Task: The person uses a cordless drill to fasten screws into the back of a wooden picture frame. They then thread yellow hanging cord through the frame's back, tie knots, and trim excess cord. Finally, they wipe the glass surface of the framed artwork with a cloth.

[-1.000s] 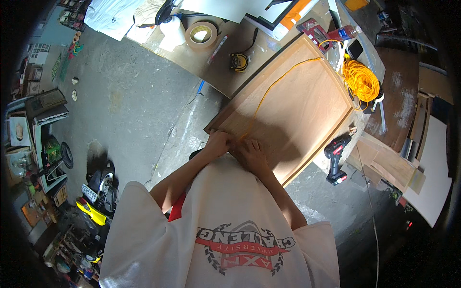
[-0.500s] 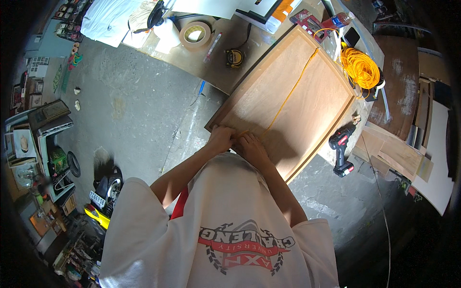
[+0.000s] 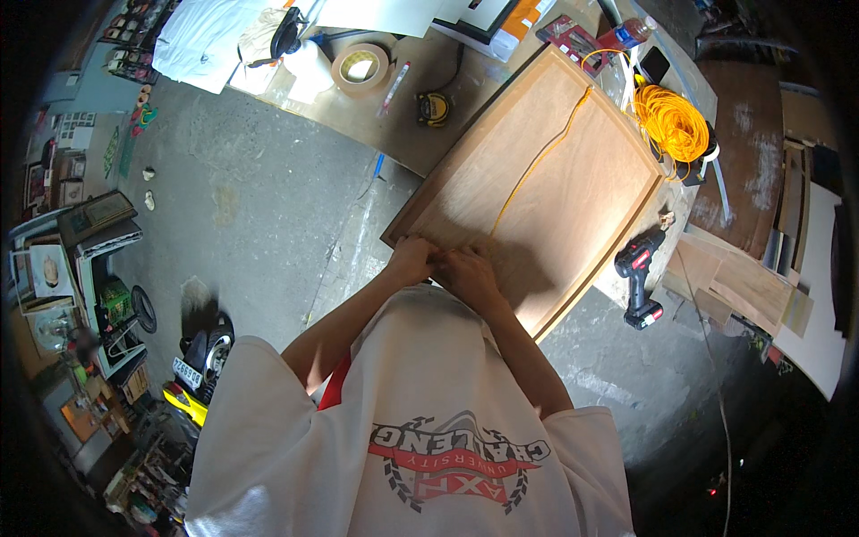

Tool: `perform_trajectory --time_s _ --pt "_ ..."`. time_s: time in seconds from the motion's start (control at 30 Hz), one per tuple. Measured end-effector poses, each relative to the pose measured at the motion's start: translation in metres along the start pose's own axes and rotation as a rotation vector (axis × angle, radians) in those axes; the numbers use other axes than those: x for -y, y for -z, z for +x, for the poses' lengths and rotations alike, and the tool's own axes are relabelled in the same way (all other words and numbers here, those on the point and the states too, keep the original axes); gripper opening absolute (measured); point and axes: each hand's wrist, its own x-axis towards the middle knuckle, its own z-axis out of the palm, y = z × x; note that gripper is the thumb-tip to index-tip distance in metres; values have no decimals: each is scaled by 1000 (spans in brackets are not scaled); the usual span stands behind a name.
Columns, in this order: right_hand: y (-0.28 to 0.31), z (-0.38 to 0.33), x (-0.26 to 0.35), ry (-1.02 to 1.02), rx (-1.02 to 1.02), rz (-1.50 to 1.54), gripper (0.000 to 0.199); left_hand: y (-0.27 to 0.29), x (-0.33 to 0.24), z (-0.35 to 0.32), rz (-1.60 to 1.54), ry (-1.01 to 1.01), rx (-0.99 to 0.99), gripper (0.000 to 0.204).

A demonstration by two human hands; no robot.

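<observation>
Fingers [image 3: 455,258] of the left hand [image 3: 412,260] and right hand [image 3: 472,277] are curled together at the near edge of the wood-framed panel [image 3: 577,197]; whether they pinch the orange cord [image 3: 540,159] cannot be told, their tips being hidden. The cord lies on the panel, its length running from beside the right hand, the nearer one, forward and rightward to the far edge, near the orange coil [image 3: 671,125] on the bench [image 3: 380,136].

1 head-worn fisheye camera looks steeply down.
</observation>
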Motion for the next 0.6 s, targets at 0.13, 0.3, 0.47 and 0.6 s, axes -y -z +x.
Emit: perform_trajectory --time_s 0.13,0.3,0.47,0.6 --pt "9 8 2 -59 168 -40 21 -4 -5 -7 -1 -15 -130 26" --pt "15 9 4 -65 96 155 17 -11 -8 -18 -32 -81 -319 25" --pt "8 3 4 -210 101 221 26 -21 -4 -20 -92 -79 -370 20" --pt "4 4 3 -102 9 137 19 -32 -1 -19 -97 -85 -443 17"
